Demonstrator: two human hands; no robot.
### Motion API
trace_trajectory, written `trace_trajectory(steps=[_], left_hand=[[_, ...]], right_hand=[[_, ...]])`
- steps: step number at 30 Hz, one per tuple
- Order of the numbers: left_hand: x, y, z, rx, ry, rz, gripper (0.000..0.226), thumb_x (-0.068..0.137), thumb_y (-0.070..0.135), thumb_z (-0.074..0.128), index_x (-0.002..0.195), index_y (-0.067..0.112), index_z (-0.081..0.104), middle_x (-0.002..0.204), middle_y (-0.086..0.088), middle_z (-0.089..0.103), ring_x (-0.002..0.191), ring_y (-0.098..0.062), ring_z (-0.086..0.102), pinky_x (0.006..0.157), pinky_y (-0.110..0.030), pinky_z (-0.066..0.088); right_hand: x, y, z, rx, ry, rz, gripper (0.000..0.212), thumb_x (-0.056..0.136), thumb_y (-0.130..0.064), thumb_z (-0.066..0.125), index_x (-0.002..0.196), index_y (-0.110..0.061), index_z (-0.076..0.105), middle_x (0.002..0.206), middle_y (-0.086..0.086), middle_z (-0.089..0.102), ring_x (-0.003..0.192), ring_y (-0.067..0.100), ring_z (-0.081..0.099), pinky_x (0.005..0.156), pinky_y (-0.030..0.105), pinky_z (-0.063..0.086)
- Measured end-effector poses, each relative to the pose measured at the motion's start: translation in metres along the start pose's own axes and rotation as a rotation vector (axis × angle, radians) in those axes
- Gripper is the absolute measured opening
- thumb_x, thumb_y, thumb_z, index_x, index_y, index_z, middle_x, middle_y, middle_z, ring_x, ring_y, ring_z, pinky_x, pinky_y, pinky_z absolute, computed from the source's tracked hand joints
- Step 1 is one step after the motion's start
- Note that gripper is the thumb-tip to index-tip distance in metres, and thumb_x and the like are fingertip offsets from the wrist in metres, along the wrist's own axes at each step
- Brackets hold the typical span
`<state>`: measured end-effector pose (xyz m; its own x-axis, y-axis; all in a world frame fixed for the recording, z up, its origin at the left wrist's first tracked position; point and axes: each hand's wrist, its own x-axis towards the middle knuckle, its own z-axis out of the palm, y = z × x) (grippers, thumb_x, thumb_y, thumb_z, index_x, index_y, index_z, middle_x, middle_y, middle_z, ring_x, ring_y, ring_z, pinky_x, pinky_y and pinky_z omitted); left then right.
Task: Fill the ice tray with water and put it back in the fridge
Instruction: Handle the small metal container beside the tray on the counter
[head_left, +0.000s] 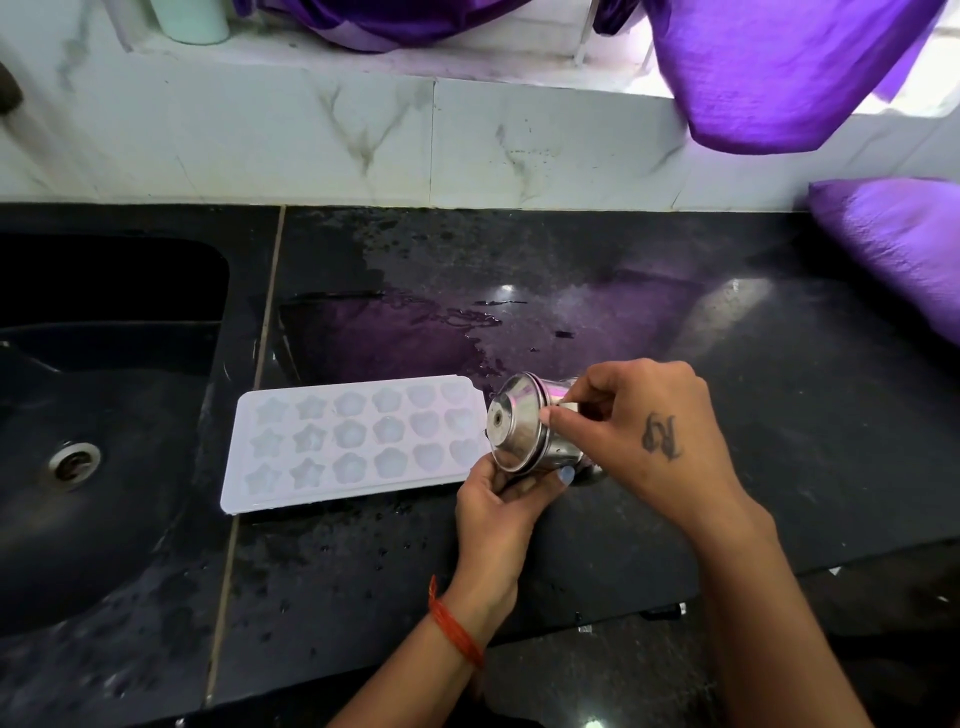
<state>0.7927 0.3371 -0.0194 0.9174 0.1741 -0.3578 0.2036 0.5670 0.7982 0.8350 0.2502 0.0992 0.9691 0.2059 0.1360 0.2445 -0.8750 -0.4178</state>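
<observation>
On the black counter (675, 415), just right of the sink (104, 415), I see the white tray (353, 441) lying flat, its star, flower and heart cells facing up. At its right end I hold a steel cup (524, 431) tipped sideways, its base toward me. My left hand (498, 504) grips it from below; my right hand (634, 431) pinches its upper side. Water (467, 322) pools behind the tray.

Shiny steel vessel (524, 431), matt white plastic ice tray (353, 441), glossy wet black stone counter (727, 415) — purple cloth (779, 73) satiny.
</observation>
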Motion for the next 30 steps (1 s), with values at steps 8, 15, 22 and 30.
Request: trace_trajectory(steps=[8, 15, 22, 30], left_hand=[[0.004, -0.001, 0.000, 0.032, 0.017, 0.010, 0.040, 0.072, -0.007, 0.073, 0.111, -0.005, 0.062, 0.101, -0.016, 0.072, 0.091, -0.018, 0.070, 0.085, -0.027, 0.055], [0.009, -0.002, 0.001, 0.218, 0.138, 0.096, 0.040, 0.065, 0.001, 0.082, 0.101, 0.004, 0.064, 0.093, -0.006, 0.075, 0.089, -0.018, 0.072, 0.079, -0.025, 0.055], [0.012, 0.011, -0.002, 0.383, 0.264, 0.197, 0.048, 0.060, 0.014, 0.088, 0.098, 0.015, 0.059, 0.094, 0.001, 0.072, 0.084, -0.002, 0.069, 0.072, -0.014, 0.052], [0.018, 0.046, -0.030, 0.320, 0.285, 0.264, 0.073, 0.053, 0.009, 0.089, 0.110, 0.031, 0.049, 0.117, 0.011, 0.061, 0.102, 0.003, 0.062, 0.078, -0.014, 0.050]], right_hand=[[0.003, 0.005, 0.002, 0.020, 0.007, -0.005, 0.021, 0.076, -0.041, 0.072, 0.071, -0.020, 0.071, 0.063, -0.009, 0.066, 0.063, 0.010, 0.063, 0.062, 0.024, 0.049], [0.013, 0.026, 0.005, 0.219, -0.038, 0.085, 0.017, 0.073, -0.033, 0.076, 0.064, -0.020, 0.070, 0.058, -0.006, 0.068, 0.061, 0.007, 0.064, 0.060, 0.026, 0.051], [0.032, 0.042, 0.015, 0.509, -0.114, 0.151, 0.010, 0.070, -0.028, 0.078, 0.065, -0.020, 0.073, 0.068, -0.007, 0.073, 0.072, 0.008, 0.070, 0.076, 0.040, 0.057], [0.056, 0.019, 0.038, 0.840, -0.226, 0.147, 0.011, 0.070, -0.014, 0.078, 0.060, -0.014, 0.072, 0.071, 0.004, 0.074, 0.073, 0.016, 0.070, 0.074, 0.040, 0.055]])
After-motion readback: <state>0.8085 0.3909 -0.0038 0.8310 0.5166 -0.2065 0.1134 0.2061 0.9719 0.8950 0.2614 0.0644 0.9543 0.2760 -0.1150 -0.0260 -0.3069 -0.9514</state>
